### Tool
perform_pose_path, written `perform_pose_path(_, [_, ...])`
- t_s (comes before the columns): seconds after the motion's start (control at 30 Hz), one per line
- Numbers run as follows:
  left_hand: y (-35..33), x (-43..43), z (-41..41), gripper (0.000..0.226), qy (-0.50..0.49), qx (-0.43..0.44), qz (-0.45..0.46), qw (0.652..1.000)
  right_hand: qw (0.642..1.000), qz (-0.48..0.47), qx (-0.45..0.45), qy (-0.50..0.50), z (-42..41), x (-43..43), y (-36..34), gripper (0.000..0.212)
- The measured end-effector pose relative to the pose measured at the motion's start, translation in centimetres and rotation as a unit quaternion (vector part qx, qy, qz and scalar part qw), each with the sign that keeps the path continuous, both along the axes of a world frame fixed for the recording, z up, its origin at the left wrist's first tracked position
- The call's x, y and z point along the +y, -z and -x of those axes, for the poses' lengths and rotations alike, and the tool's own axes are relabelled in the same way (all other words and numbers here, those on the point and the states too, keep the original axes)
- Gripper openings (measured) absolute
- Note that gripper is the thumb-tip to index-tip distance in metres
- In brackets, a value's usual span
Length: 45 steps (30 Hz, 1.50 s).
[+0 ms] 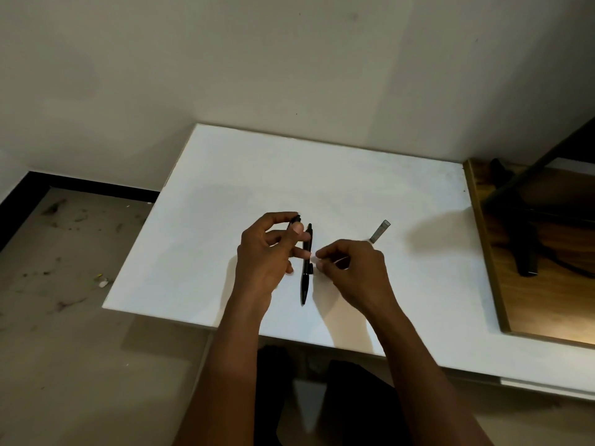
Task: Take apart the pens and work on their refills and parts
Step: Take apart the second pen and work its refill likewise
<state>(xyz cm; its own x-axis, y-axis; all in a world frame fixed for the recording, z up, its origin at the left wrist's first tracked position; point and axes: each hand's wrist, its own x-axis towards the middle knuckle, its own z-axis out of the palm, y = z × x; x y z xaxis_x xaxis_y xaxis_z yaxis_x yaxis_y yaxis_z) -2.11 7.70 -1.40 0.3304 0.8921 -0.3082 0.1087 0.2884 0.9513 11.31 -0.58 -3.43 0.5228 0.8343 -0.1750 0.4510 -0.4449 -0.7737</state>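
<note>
A black pen lies on the white table, its length running toward me, tip nearest me. My left hand hovers just left of it and pinches a small black pen part between thumb and forefinger. My right hand sits just right of the pen, fingertips pinched together near the pen's middle; I cannot tell whether they hold a thin part. A small grey translucent tube lies on the table beyond my right hand.
A wooden surface adjoins the table on the right, with a black stand and cable on it. The wall runs behind the table. Left of the table is a dusty floor.
</note>
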Motion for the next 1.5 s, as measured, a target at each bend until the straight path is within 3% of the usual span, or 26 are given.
perform_pose_path(0.17, [0.5,0.4,0.7,0.017,-0.025,0.020,0.004,0.999,0.998,0.042,-0.019,-0.040,0.2,0.1,0.0,0.026])
perform_pose_path(0.33, [1.3,0.1,0.6,0.013,0.007,0.108,0.010,0.994,0.997,0.047,-0.030,-0.056,0.4,0.1,-0.3,0.033])
perform_pose_path(0.7, [1.8,0.1,0.5,0.019,0.014,0.109,0.045,0.993,0.992,0.040,-0.080,-0.084,0.8,0.2,-0.1,0.017])
perform_pose_path(0.97, [1.4,0.0,0.6,0.017,0.031,0.107,0.029,0.993,0.995,0.045,-0.072,-0.051,0.6,0.2,0.2,0.011])
perform_pose_path(1.07, [1.0,0.0,0.5,0.015,0.033,0.128,-0.028,0.991,0.998,-0.053,0.013,0.041,0.5,0.3,-0.6,0.006])
perform_pose_path(1.2, [0.2,-0.1,0.1,0.014,0.047,0.147,-0.101,0.983,0.955,-0.172,0.203,0.134,0.1,0.2,-2.1,0.008])
perform_pose_path(1.5, [0.3,-0.1,-0.3,0.018,0.068,0.150,-0.165,0.973,0.969,-0.168,0.163,0.081,0.0,0.4,-1.8,0.024])
